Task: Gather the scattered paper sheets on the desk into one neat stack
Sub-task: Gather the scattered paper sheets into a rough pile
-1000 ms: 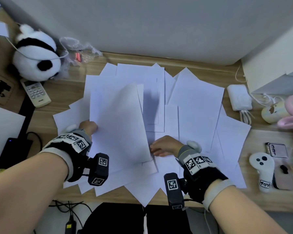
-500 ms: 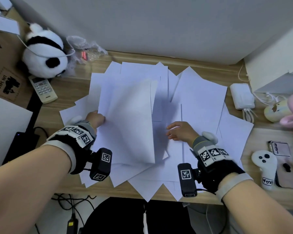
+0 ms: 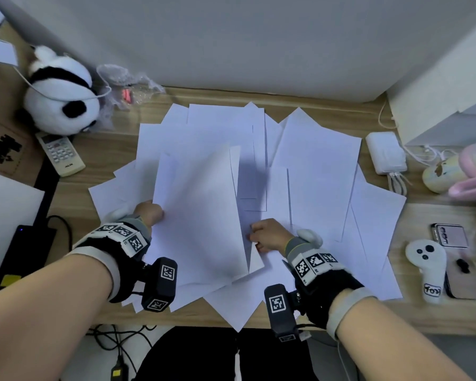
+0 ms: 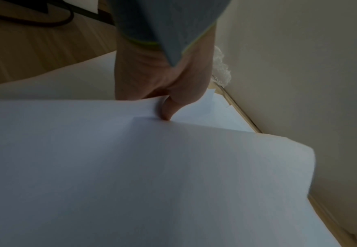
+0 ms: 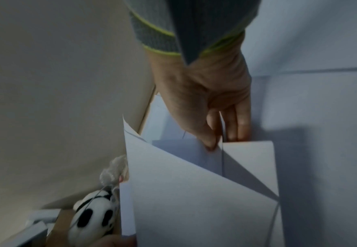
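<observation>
Several white paper sheets [image 3: 316, 160] lie fanned across the wooden desk [image 3: 107, 155]. My left hand [image 3: 149, 213] grips the left edge of a raised bundle of sheets [image 3: 198, 215]; in the left wrist view its thumb [image 4: 167, 110] lies on top of the bundle [image 4: 152, 167]. My right hand [image 3: 264, 235] is at the bundle's lower right edge. In the right wrist view the right hand [image 5: 217, 140] pinches a thin sheet [image 5: 249, 158] between thumb and fingers, held edge-on next to the bundle [image 5: 194, 200].
A panda plush [image 3: 63, 97] and a remote [image 3: 61, 154] sit at the back left. A white power bank [image 3: 386, 152], a white controller [image 3: 426, 268] and phones [image 3: 449, 235] lie to the right. The wall runs close behind the sheets.
My right hand reached out to the right over the loose sheets, then came back to the bundle's right edge. The left hand kept hold of the bundle.
</observation>
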Demonstrator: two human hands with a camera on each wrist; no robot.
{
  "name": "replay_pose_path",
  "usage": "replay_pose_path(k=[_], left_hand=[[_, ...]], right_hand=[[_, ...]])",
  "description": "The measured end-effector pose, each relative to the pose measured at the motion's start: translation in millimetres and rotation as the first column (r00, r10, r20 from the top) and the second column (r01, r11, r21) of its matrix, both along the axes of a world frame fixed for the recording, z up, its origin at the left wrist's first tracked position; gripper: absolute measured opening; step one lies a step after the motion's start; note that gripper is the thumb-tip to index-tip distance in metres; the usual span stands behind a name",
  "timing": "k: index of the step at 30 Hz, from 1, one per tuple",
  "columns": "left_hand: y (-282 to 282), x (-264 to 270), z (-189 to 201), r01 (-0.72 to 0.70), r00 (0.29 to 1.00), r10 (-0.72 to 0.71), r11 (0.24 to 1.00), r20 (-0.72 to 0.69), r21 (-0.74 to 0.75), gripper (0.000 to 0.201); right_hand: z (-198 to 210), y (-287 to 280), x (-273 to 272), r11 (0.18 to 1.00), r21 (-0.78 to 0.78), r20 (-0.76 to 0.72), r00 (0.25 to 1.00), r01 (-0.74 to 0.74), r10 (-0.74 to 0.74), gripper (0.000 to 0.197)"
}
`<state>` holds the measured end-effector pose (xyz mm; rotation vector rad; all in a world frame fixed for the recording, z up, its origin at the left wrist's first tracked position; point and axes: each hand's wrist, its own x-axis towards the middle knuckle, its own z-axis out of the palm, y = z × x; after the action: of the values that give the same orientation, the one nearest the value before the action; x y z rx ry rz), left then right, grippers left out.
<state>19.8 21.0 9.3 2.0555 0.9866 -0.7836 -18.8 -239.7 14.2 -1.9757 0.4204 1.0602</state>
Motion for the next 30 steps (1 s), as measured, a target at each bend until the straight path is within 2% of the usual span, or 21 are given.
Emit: replay_pose_path(k=[3, 6, 8, 12, 16, 18, 20, 23, 25, 30], left_hand=[[1, 9, 7, 0.021, 0.996, -0.017, 0.998, 0.082, -0.058, 0.041], [0, 19, 20, 0.062, 0.987, -0.044, 0.991, 0.153, -0.115, 0.039], [-5, 21, 26, 0.067, 0.981, -0.037, 0.985, 0.191, -0.158, 0.038], [-24, 20, 33, 0.055, 0.974, 0.025, 0.936, 0.223, -0.347, 0.039], [-40, 22, 37, 0.082, 0.970, 0.026, 0.901, 0.243, -0.426, 0.035], [-46, 23, 38, 0.097, 0.963, 0.031, 0.887, 0.268, -0.451, 0.033], [-51, 25, 38, 0.086, 0.960, 0.061, 0.864, 0.273, -0.496, 0.033], [-56, 27, 39, 0.067, 0.962, 0.090, 0.838, 0.259, -0.541, 0.029], [-57, 28, 41, 0.070, 0.965, 0.083, 0.833, 0.249, -0.548, 0.025], [-55, 27, 40, 0.142, 0.954, 0.008, 0.869, 0.301, -0.474, 0.052]], right_hand=[[4, -16, 11, 0.985, -0.168, 0.208, 0.975, -0.038, 0.073, 0.040], [18, -45, 28, 0.947, -0.312, 0.355, 0.934, 0.075, 0.043, 0.017], [31, -63, 35, 0.909, -0.379, 0.437, 0.899, 0.172, 0.013, 0.020], [53, -76, 46, 0.911, -0.298, 0.651, 0.759, 0.284, -0.024, 0.026], [61, -77, 57, 0.917, -0.230, 0.765, 0.643, 0.327, -0.037, 0.025], [62, -77, 62, 0.922, -0.209, 0.778, 0.627, 0.325, -0.044, 0.023], [60, -77, 69, 0.941, -0.143, 0.754, 0.650, 0.306, -0.096, 0.022], [58, -77, 80, 0.955, 0.083, 0.662, 0.701, 0.286, -0.267, 0.022], [58, -79, 85, 0.939, 0.164, 0.597, 0.727, 0.304, -0.339, 0.029], [63, -80, 90, 0.906, 0.297, 0.436, 0.801, 0.303, -0.411, 0.027]])
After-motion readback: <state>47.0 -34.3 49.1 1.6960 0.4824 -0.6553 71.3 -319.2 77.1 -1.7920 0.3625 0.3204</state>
